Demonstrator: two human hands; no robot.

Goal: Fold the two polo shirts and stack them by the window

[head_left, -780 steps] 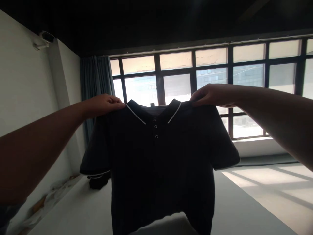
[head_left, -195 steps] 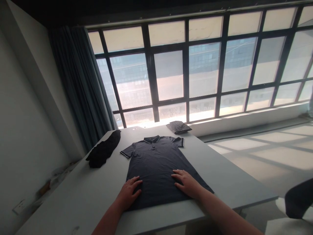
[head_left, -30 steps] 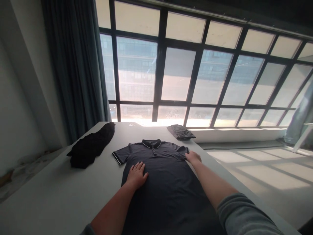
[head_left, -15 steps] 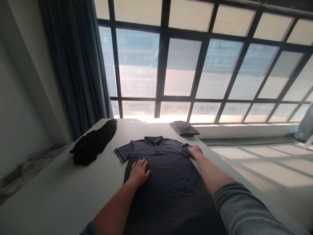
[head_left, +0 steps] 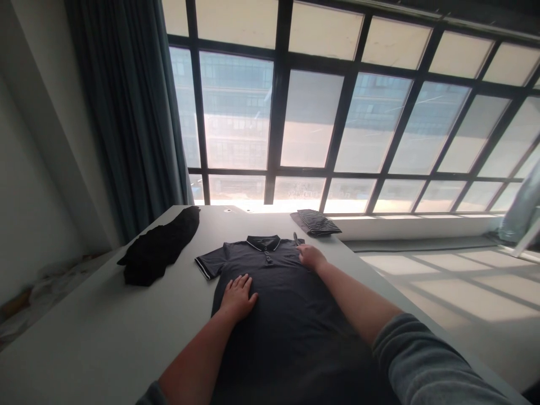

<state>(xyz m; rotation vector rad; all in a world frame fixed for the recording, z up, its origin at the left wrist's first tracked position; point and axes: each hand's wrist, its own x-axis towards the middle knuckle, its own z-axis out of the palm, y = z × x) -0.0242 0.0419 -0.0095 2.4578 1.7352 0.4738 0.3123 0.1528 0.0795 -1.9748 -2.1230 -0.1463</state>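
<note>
A dark polo shirt (head_left: 278, 332) lies front side up on the white table, its collar towards the window and its lower part running out of view at the bottom. My left hand (head_left: 237, 297) rests flat on the left side of the chest with its fingers apart. The shirt's right-hand sleeve is pinched in my right hand (head_left: 311, 257), lifted and drawn inward over the chest. A bit of the sleeve sticks up past the fingers. On the left, the other sleeve (head_left: 211, 262), edged with white stripes, lies spread out.
A crumpled black garment (head_left: 162, 247) lies on the white table (head_left: 105, 337) at left. Folded striped cloth (head_left: 318, 223) sits at the far right corner. The table's right edge runs close beside the shirt, with sunlit floor beyond. A dark curtain (head_left: 130, 112) hangs behind at left.
My right hand has moved left, carrying the right-hand sleeve from the shirt's outer side in over the chest. My left hand has stayed in place on the shirt.
</note>
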